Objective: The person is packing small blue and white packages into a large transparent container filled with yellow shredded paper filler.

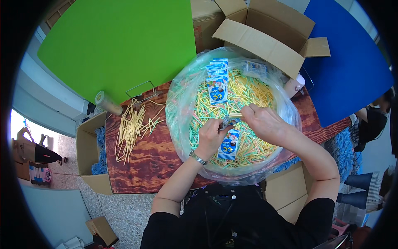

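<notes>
Your left hand [212, 133] grips a packet [227, 121], your right hand [265, 123] sticks [235, 115]. Other packets [217, 90] seem filled; many loose sticks [258, 96] are left.

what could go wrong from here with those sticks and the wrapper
The yellow sticks pinched in the right hand might slip or snap and drop into the bag below. The wrapper in the left hand could crumple or tear under the grip. The loose pile near the left edge of the table could get nudged off.
</notes>
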The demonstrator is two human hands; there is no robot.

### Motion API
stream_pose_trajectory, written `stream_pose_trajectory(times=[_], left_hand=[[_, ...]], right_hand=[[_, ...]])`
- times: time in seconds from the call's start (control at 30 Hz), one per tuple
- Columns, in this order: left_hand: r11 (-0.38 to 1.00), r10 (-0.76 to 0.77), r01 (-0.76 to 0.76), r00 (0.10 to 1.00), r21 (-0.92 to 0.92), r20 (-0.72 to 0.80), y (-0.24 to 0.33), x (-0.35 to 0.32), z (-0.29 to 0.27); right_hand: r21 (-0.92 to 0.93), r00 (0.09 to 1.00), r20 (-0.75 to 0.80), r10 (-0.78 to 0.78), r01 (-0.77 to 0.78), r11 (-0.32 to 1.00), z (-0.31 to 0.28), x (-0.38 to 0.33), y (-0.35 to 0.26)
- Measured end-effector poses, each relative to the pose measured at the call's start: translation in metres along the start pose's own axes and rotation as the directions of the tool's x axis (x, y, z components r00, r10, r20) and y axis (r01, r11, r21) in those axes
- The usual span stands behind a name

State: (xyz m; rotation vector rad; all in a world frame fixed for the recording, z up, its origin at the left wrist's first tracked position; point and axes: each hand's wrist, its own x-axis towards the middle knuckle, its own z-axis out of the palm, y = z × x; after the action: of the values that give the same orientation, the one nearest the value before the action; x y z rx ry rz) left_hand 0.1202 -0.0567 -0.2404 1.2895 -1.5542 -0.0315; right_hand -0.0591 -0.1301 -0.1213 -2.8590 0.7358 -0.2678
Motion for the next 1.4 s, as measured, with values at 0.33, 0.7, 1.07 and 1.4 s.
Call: stream_pose_trajectory(times=[0.33, 0.7, 1.07, 1.4], left_hand=[[0.985, 0.16, -0.161, 0.987, 0.07, 0.018, -0.004, 0.003, -0.005], [0.978, 0.205, -0.203, 0.978, -0.043, 0.041, -0.008, 0.014, -0.006], [0.977, -0.113, 0.11, 0.994, -0.183, -0.006, -0.031, 0.012, -0.005], [0.973, 0.125, -0.155, 0.976, 0.17, 0.177, -0.053, 0.009, 0.014]], right_hand=[[-0.146, 0.935, 0.354, 0.004, 0.051, 0.988, -0.024, 0.016, 0.002], [-0.088, 0.973, 0.166, -0.163, 0.179, 0.98, -0.053, 0.03, 0.005], [0.641, 0.932, -0.221, 0.289, -0.084, 0.763, 0.058, 0.043, 0.035], [0.621, 0.903, -0.217, 0.372, -0.166, 0.766, 0.11, 0.1, 0.09]])
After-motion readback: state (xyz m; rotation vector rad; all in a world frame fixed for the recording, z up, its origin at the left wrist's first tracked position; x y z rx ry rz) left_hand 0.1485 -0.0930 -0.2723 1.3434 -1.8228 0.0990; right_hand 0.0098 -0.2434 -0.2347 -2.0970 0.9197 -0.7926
